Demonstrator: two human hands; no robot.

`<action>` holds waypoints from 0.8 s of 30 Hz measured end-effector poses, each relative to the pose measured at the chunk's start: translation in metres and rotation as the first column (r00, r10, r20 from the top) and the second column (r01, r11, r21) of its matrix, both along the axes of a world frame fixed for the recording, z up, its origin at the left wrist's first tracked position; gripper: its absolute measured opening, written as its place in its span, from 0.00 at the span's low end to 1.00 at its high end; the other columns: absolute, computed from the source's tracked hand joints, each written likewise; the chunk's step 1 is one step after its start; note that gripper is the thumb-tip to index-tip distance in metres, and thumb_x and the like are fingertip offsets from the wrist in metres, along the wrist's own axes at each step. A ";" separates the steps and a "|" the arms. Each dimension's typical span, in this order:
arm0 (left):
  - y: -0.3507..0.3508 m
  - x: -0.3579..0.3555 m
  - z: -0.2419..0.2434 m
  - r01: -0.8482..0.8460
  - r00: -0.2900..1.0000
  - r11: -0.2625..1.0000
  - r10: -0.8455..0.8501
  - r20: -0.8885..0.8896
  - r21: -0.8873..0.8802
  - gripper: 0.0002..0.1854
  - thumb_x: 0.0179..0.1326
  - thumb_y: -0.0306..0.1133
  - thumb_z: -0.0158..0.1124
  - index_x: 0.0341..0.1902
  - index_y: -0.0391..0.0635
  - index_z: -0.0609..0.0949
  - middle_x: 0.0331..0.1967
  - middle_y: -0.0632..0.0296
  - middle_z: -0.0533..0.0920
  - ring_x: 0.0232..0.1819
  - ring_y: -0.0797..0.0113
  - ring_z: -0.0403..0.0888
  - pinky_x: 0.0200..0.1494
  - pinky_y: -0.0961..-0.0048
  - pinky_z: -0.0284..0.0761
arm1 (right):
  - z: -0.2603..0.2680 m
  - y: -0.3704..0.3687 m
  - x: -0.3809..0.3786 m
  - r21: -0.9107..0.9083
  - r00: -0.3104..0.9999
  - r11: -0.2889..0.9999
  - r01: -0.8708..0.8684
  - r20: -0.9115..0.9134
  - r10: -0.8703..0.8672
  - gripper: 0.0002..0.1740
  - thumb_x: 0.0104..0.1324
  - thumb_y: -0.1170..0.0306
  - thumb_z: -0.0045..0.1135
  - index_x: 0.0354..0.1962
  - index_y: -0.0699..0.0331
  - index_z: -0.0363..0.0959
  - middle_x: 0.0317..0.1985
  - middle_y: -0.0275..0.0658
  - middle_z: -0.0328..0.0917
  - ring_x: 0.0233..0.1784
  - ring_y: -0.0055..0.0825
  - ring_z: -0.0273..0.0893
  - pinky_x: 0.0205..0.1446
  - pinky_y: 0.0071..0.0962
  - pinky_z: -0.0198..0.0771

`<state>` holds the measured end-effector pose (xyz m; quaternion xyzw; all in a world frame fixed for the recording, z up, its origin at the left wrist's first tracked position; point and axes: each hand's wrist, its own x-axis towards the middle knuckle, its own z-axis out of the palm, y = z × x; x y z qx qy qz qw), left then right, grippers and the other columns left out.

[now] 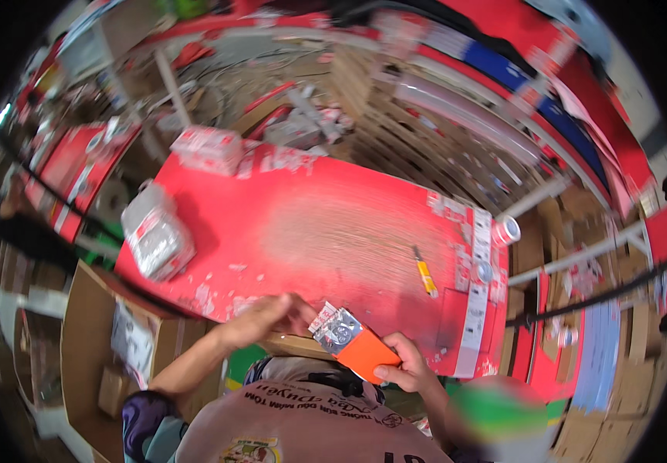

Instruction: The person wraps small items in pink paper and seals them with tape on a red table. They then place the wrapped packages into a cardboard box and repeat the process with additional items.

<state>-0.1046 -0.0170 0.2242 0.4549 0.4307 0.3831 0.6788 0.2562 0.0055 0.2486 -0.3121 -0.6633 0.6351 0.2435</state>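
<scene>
My right hand (406, 364) is shut on an orange tape dispenser (365, 353), gripping its body near the table's front edge. At the dispenser's other end is a shiny metal plate (339, 334), and a short end of printed tape (323, 317) sticks out there. My left hand (281, 315) is beside that tape end, its fingers blurred and apart, with nothing visible in them. Both hands are over the near edge of a red-topped table (235, 214). On the tabletop lies a yellow utility knife (425, 278), its blade end pointing away from me.
A wrapped grey parcel (159, 237) sits at the table's left, and a taped parcel (209, 150) at its far-left corner. A tape roll (506, 230) is at the right edge. An open cardboard box (96, 324) stands at left; wooden pallets (426, 144) lie beyond the table.
</scene>
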 end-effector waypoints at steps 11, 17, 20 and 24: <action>-0.043 -0.065 -0.001 -0.691 0.723 0.718 0.687 -0.080 -0.084 0.15 0.72 0.37 0.64 0.27 0.48 0.79 0.21 0.74 0.75 0.19 0.84 0.63 0.22 0.78 0.53 | 0.077 0.069 -0.078 -0.201 0.786 0.961 -0.191 0.555 0.273 0.19 0.65 0.61 0.70 0.38 0.66 0.72 0.27 0.36 0.79 0.31 0.20 0.79 0.33 0.27 0.71; -0.084 -0.044 -0.142 -0.726 0.679 0.671 0.665 -0.310 -0.150 0.17 0.74 0.39 0.61 0.27 0.49 0.75 0.20 0.75 0.70 0.21 0.84 0.59 0.22 0.78 0.52 | 0.046 0.094 -0.095 -0.028 0.623 0.894 -0.446 0.708 0.333 0.27 0.64 0.50 0.68 0.36 0.67 0.72 0.27 0.43 0.78 0.34 0.34 0.83 0.36 0.33 0.73; -0.084 -0.022 -0.169 -0.594 0.776 0.793 0.523 -0.352 -0.132 0.16 0.78 0.41 0.53 0.44 0.40 0.80 0.26 0.61 0.79 0.27 0.71 0.73 0.30 0.69 0.70 | 0.032 0.098 -0.102 -0.003 0.605 0.860 -0.510 0.709 0.362 0.31 0.64 0.44 0.65 0.35 0.68 0.73 0.28 0.49 0.78 0.35 0.39 0.82 0.38 0.38 0.73; -0.068 -0.045 -0.125 -0.376 0.684 0.870 0.027 -0.729 -0.320 0.24 0.79 0.46 0.44 0.57 0.37 0.78 0.47 0.42 0.83 0.51 0.47 0.83 0.52 0.57 0.77 | 0.034 0.104 -0.102 -0.118 0.641 0.887 -0.447 0.649 0.410 0.33 0.64 0.42 0.64 0.37 0.69 0.75 0.29 0.50 0.78 0.37 0.41 0.83 0.42 0.42 0.74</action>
